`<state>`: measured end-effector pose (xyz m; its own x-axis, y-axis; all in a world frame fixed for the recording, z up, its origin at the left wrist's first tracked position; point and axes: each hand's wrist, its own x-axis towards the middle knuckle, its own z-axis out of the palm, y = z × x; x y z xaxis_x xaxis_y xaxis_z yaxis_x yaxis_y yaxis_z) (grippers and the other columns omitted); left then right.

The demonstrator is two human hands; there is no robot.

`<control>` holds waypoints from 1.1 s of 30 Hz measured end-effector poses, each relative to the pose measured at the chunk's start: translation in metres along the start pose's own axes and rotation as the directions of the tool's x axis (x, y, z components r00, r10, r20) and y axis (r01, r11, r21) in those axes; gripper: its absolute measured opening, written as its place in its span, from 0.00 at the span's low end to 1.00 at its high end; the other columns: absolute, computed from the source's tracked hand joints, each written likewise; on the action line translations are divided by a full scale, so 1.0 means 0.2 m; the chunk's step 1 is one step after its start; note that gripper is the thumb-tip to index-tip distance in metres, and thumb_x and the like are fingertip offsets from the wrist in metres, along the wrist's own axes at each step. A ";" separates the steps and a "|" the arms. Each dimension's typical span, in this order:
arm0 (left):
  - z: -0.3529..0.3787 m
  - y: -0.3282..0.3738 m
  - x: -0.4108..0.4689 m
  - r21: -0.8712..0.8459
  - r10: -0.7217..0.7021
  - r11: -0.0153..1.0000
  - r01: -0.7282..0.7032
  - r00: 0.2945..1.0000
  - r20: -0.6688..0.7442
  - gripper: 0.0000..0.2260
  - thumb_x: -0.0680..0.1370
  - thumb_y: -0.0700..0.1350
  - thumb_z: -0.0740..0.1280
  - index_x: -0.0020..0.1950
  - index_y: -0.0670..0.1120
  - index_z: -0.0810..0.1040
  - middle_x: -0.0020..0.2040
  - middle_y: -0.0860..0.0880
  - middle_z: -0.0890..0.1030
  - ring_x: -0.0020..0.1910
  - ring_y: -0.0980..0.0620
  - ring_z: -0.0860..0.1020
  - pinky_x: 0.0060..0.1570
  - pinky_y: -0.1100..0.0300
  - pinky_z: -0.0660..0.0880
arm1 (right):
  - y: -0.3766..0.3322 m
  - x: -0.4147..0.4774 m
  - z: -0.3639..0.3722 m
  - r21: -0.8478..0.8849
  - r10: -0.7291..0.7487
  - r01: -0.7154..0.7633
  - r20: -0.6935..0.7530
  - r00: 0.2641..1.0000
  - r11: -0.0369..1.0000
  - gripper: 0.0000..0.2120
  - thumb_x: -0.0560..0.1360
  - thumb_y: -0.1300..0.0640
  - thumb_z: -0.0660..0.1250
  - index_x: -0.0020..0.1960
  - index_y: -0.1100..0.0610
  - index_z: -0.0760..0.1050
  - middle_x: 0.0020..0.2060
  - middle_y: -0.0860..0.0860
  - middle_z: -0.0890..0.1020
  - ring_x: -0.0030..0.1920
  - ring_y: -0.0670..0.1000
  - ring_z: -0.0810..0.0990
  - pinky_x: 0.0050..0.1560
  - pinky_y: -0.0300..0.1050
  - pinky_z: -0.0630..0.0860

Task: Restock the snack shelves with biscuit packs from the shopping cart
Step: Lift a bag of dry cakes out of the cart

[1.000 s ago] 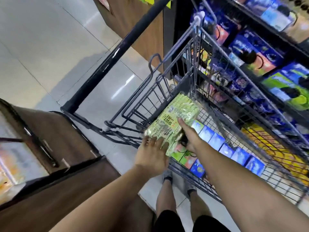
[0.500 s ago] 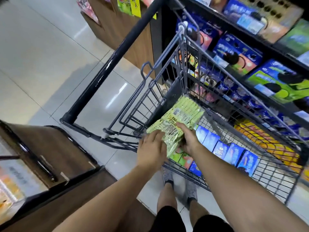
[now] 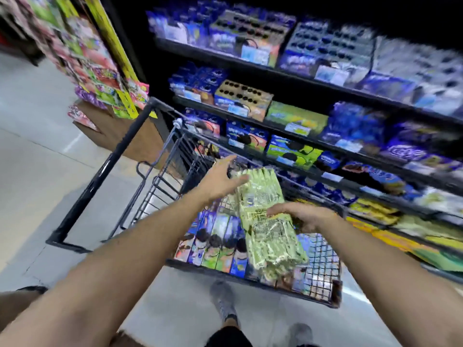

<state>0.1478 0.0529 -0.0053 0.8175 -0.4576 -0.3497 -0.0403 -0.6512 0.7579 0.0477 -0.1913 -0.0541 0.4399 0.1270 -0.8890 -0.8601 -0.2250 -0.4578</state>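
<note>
Down in the shopping cart (image 3: 323,256): a row of upright biscuit boxes (image 3: 215,244).
Biscuit pack (image 3: 273,244): pale green, crinkled wrap, held above the cart; long axis runs away from the person toward the shelving.
Right hand (image 3: 300,216): fingers curled round the pack's middle.
Left hand (image 3: 220,176): fingers straight, at its far end.
Shelves (image 3: 313,141): blue and green cartons (image 3: 248,139), blurred.

right hand (image 3: 302,216) grips green biscuit packs (image 3: 265,221) | left hand (image 3: 218,177) touches them | above cart (image 3: 323,261) (blurry)
</note>
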 end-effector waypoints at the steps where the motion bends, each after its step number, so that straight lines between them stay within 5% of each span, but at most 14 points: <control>1: 0.02 0.12 0.03 -0.015 -0.024 1.000 0.025 0.995 0.096 0.39 0.76 0.63 0.70 0.81 0.50 0.58 0.77 0.45 0.66 0.73 0.46 0.68 0.67 0.56 0.66 | 0.04 -0.08 -0.08 -0.058 0.000 0.001 0.017 1.000 0.998 0.17 0.61 0.40 0.80 0.48 0.43 0.86 0.62 0.48 0.77 0.56 0.51 0.75 0.53 0.47 0.73; 4: 0.14 0.39 0.03 -0.047 -0.158 0.981 0.190 0.910 0.384 0.36 0.69 0.68 0.74 0.73 0.57 0.71 0.74 0.47 0.72 0.68 0.45 0.74 0.66 0.49 0.72 | 0.18 -0.30 -0.29 -0.230 -0.017 0.036 0.082 0.996 0.973 0.25 0.58 0.36 0.81 0.51 0.45 0.85 0.56 0.47 0.81 0.55 0.51 0.79 0.53 0.47 0.75; 6: 0.25 0.49 -0.06 -0.062 -0.248 0.941 0.332 0.804 0.541 0.28 0.59 0.70 0.78 0.56 0.62 0.82 0.62 0.49 0.81 0.55 0.45 0.81 0.52 0.50 0.79 | 0.29 -0.45 -0.41 -0.258 -0.019 0.047 0.110 0.994 0.965 0.28 0.56 0.36 0.82 0.52 0.46 0.85 0.51 0.47 0.85 0.52 0.50 0.83 0.51 0.46 0.79; 9: 0.48 0.53 -0.19 -0.198 -0.277 0.848 0.492 0.729 0.626 0.26 0.56 0.61 0.84 0.49 0.52 0.86 0.51 0.43 0.83 0.45 0.43 0.82 0.45 0.43 0.81 | 0.46 -0.62 -0.56 -0.199 -0.057 0.087 0.152 0.987 0.976 0.27 0.54 0.39 0.83 0.50 0.47 0.86 0.49 0.49 0.86 0.50 0.50 0.84 0.59 0.51 0.79; 12: 0.73 0.57 -0.32 -0.318 -0.262 0.779 0.540 0.742 0.617 0.32 0.57 0.53 0.85 0.57 0.46 0.81 0.54 0.41 0.82 0.52 0.41 0.80 0.53 0.35 0.79 | 0.61 -0.80 -0.64 -0.192 -0.073 0.099 0.137 0.988 0.976 0.33 0.55 0.34 0.81 0.57 0.44 0.82 0.54 0.46 0.85 0.51 0.48 0.86 0.53 0.46 0.83; 15: 0.93 0.57 -0.42 -0.409 -0.259 0.701 0.585 0.743 0.618 0.34 0.55 0.51 0.85 0.57 0.42 0.79 0.49 0.41 0.84 0.49 0.40 0.83 0.46 0.38 0.81 | 0.76 -0.95 -0.73 -0.120 -0.052 0.074 0.179 0.982 0.990 0.23 0.63 0.30 0.76 0.49 0.45 0.85 0.46 0.45 0.87 0.43 0.45 0.87 0.39 0.42 0.84; 19: 1.06 0.54 -0.49 -0.478 -0.232 0.601 0.641 0.712 0.663 0.34 0.60 0.49 0.85 0.62 0.42 0.77 0.57 0.37 0.83 0.56 0.34 0.82 0.54 0.31 0.76 | 1.00 -1.05 -0.83 -0.013 0.000 0.002 0.130 0.992 1.000 0.40 0.60 0.26 0.76 0.63 0.52 0.80 0.60 0.55 0.83 0.58 0.58 0.84 0.64 0.57 0.78; 21: 1.09 0.52 -0.50 -0.490 -0.242 0.580 0.651 0.712 0.659 0.38 0.62 0.47 0.85 0.66 0.41 0.72 0.65 0.33 0.78 0.61 0.31 0.79 0.59 0.28 0.73 | 1.14 -1.06 -0.87 0.191 -0.011 -0.019 0.155 0.988 0.981 0.39 0.63 0.32 0.79 0.64 0.55 0.77 0.62 0.58 0.81 0.60 0.58 0.82 0.72 0.58 0.70; 26: 1.12 0.53 -0.49 -0.556 -0.222 0.580 0.595 0.772 0.595 0.39 0.60 0.46 0.86 0.65 0.40 0.72 0.60 0.32 0.81 0.58 0.32 0.81 0.53 0.34 0.78 | 1.46 -1.10 -0.89 0.653 -0.324 0.132 0.182 0.929 0.746 0.35 0.77 0.35 0.65 0.72 0.60 0.73 0.71 0.62 0.73 0.72 0.62 0.72 0.68 0.61 0.71; 30: 1.13 0.61 -0.46 -0.636 -0.176 0.567 0.523 0.831 0.527 0.36 0.60 0.46 0.85 0.64 0.40 0.75 0.60 0.33 0.81 0.58 0.34 0.82 0.52 0.39 0.80 | 1.55 -1.12 -0.87 0.773 -0.359 0.286 -0.082 0.930 0.566 0.33 0.76 0.32 0.64 0.71 0.55 0.76 0.70 0.59 0.75 0.73 0.62 0.70 0.74 0.66 0.63; 33: 1.14 0.72 -0.44 -0.660 -0.145 0.587 0.468 0.863 0.484 0.27 0.69 0.47 0.79 0.64 0.41 0.76 0.58 0.35 0.83 0.55 0.36 0.83 0.49 0.43 0.81 | 1.47 -1.16 -0.84 0.763 -0.381 0.433 -0.263 0.886 0.480 0.24 0.76 0.36 0.67 0.61 0.52 0.83 0.67 0.58 0.78 0.67 0.62 0.78 0.67 0.66 0.71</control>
<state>-0.0605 -0.1382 0.0082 0.4336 -0.5935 -0.6781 0.7386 -0.1970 0.6447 -0.2634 -0.4498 0.0150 0.7856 -0.0562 -0.6162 -0.4191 0.6843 -0.5967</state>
